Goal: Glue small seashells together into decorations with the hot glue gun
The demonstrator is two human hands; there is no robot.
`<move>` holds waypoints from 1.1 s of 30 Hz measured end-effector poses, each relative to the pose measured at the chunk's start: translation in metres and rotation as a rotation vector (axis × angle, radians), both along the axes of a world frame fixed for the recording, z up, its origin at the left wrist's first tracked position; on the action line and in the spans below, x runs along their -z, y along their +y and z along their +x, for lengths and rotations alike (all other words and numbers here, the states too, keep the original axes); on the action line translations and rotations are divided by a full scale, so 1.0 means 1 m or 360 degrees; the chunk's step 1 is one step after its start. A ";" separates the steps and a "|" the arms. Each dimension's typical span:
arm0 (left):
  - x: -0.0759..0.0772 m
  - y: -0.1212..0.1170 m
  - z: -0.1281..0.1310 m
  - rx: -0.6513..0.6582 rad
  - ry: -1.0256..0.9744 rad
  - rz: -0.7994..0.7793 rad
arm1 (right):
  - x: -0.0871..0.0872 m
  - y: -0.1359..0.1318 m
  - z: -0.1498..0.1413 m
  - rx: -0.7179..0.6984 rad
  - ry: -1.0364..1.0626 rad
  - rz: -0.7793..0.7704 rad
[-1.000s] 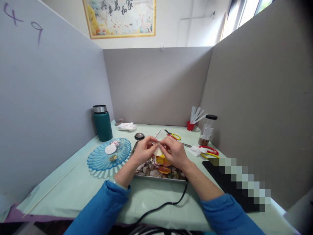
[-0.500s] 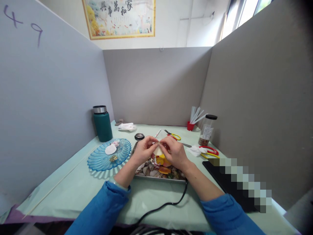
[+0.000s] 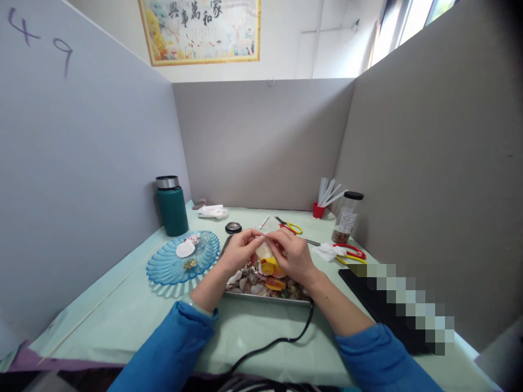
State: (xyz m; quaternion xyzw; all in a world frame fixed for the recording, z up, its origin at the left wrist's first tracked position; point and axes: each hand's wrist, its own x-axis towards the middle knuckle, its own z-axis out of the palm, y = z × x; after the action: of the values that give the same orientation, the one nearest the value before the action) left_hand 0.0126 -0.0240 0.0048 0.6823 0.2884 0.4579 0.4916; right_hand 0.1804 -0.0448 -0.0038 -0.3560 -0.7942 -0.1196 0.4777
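Above the tray of shells (image 3: 261, 297) in the head view, a pale piece (image 3: 264, 251) hangs just below the meeting fingertips, at six o'clock from them. The left hand (image 3: 243, 251) and right hand (image 3: 291, 253) pinch nearly closed at its top edge; which fingers grip it cannot be told. The blue plate (image 3: 163, 267) lies at nine o'clock from the tray, the jar (image 3: 347, 219) toward two o'clock.

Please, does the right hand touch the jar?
Apart. The head view shows some table and white tissue between the right hand and the jar.
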 end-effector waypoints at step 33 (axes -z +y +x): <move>-0.004 -0.004 0.003 -0.0146 -0.0010 -0.0019 | 0.001 0.002 -0.001 -0.0089 0.0066 -0.0056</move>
State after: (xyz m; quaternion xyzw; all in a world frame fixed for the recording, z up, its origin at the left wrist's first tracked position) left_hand 0.0159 -0.0280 0.0089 0.6640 0.3204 0.4804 0.4751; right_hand 0.1793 -0.0433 -0.0053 -0.3444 -0.7958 -0.0849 0.4908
